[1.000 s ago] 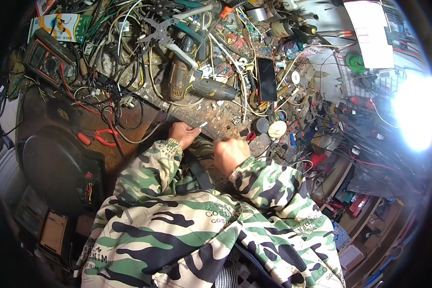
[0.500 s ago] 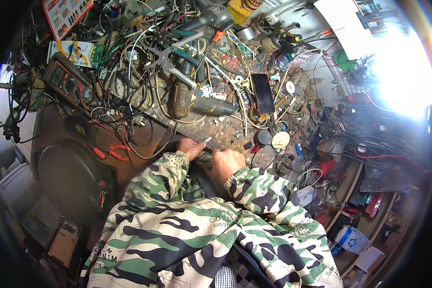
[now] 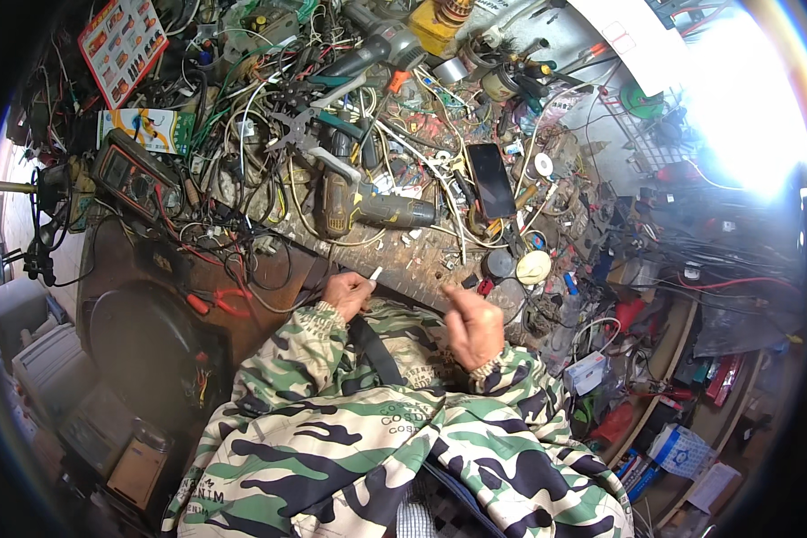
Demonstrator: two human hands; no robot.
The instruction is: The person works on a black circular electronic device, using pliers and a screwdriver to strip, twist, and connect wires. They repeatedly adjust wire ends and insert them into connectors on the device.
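Brown and scuffed, a cluttered workbench (image 3: 412, 267) is spreading across the upper middle, wires and tools heaping over it. Below, a camouflage jacket (image 3: 332, 439) is covering the person's torso and arms. On the bench, a dark drill (image 3: 390, 209) with yellow markings is lying on its side among cables. Farther left, a multimeter (image 3: 134, 179) is resting at a slant. Near the bench's front edge, the left hand (image 3: 344, 294) is pinching, thumb and fingers together. To its right and apart from it, the right hand (image 3: 473, 330) is curling its fingers; whether they are gripping anything, I cannot tell. Beyond the right hand, a black phone (image 3: 491, 179) is lying face-up, while red-handled pliers (image 3: 229, 301) are lying left of the left hand. Smallest, a white piece (image 3: 376, 273) is poking up and rightward from the left fingertips, which are clamping it.
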